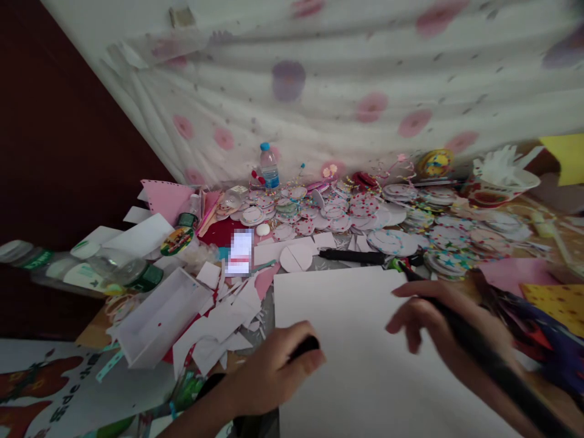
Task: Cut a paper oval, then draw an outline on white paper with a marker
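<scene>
A large sheet of white paper point(337, 322) lies in front of me, its upper edge near the cut scraps. My left hand point(269, 365) is at the sheet's left side, fingers closed around a black rounded object point(306, 348) that mostly hides inside the grip. Over the sheet's right side, my right hand point(438, 310) holds a long black pen-like tool point(483, 359), its thin tip pointing up and away. Motion blurs both hands a little. Just beyond the paper's top edge rest a black pen-shaped tool point(351, 255) and a white paper disc point(295, 258) with a line across it.
Many decorated paper discs point(337, 213) are piled along the back. A lit phone point(239, 252), paper scraps point(228, 316), a white open box point(159, 316) and plastic bottles point(141, 274) crowd the left. A water bottle point(269, 165) and a tub point(499, 179) stand behind.
</scene>
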The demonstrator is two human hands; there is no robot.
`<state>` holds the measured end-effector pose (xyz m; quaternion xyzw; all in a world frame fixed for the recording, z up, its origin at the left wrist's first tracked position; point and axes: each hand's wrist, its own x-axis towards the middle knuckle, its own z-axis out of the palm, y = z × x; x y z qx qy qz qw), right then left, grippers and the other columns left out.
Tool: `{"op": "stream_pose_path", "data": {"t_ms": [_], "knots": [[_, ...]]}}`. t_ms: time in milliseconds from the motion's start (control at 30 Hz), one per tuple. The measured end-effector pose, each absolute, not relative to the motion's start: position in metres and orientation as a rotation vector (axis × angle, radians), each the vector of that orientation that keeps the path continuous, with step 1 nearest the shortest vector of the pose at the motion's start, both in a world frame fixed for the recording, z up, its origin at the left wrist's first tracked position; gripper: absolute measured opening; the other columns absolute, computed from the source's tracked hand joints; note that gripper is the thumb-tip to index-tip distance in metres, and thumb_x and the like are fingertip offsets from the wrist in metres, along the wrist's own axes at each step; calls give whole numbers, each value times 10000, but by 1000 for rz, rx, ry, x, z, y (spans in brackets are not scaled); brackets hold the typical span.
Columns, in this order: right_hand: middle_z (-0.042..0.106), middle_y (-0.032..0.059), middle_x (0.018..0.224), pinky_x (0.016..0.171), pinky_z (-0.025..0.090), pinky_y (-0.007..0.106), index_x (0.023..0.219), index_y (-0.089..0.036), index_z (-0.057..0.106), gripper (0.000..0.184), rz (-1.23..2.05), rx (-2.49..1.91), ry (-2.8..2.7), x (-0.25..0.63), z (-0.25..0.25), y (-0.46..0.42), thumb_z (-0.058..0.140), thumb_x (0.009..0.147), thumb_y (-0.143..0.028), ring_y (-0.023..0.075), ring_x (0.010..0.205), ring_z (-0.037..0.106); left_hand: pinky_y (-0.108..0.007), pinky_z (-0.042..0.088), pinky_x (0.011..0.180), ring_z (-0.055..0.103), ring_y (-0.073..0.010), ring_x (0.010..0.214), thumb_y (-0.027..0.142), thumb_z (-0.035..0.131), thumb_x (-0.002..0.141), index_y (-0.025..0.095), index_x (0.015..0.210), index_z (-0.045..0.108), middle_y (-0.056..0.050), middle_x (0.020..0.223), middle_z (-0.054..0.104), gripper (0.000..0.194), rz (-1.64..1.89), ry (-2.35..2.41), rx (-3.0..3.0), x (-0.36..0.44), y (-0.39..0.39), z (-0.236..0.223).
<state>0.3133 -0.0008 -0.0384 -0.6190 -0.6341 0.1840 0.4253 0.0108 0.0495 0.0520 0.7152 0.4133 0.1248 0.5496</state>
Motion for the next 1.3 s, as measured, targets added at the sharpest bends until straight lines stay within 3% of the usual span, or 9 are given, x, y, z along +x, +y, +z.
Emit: {"op": "stream_pose_path", "data": {"t_ms": [67,133,267,400,633,800,967,1200,1300], "knots": [[662,-18,640,450,488,215,874,-244,509,135,539,-1427,-1662,264,7,39,478,955,-347,121,469,602,-201,338,616,430,-107,669,363,485,916,185,858,548,37,722,483,198,274,859,1669,35,49,48],[706,31,845,474,510,225,946,-250,439,132,518,-1390,-1688,236,26,55,524,925,-349,127,529,639,-200,300,556,393,-94,608,386,511,900,189,853,535,52,674,442,204,226,772,1651,50,48,43],[665,112,1080,504,526,267,1011,-249,373,202,412,-1443,-1704,231,14,48,528,905,-326,165,652,671,-206,250,507,339,-83,565,430,521,886,190,777,462,61,634,376,270,224,720,1608,56,46,35],[637,153,1156,504,519,301,987,-240,370,223,236,-1474,-1699,237,4,43,551,885,-323,194,689,666,-222,236,507,313,-90,566,483,474,900,199,748,400,54,635,359,331,233,722,1555,55,47,35],[582,207,1189,685,526,409,1006,-214,351,221,126,-1384,-1679,229,2,49,518,871,-162,272,943,633,-241,197,494,262,-87,547,480,445,918,202,715,348,61,604,320,358,307,816,1474,56,47,32],[537,168,1112,736,487,404,999,-199,367,237,58,-1300,-1683,226,-1,50,492,847,-67,255,977,565,-223,174,431,218,-53,429,586,537,844,193,707,405,102,496,304,437,320,704,1034,58,52,16],[503,86,984,624,451,306,1015,-203,367,292,226,-1290,-1618,220,0,48,457,812,-13,189,819,513,-230,82,378,139,-37,364,567,652,778,185,650,424,117,446,250,462,314,441,747,64,56,14],[444,25,887,626,386,307,899,-227,362,355,297,-1263,-1525,217,1,43,486,673,17,182,774,446,-233,33,380,46,-48,381,574,647,778,198,627,404,126,458,141,472,252,319,532,64,50,12],[427,16,878,615,372,302,903,-234,352,363,370,-1253,-1509,216,-5,42,480,672,16,177,757,430,-224,81,379,105,-50,372,622,590,793,199,649,409,121,448,190,483,311,416,717,61,51,13]]}}
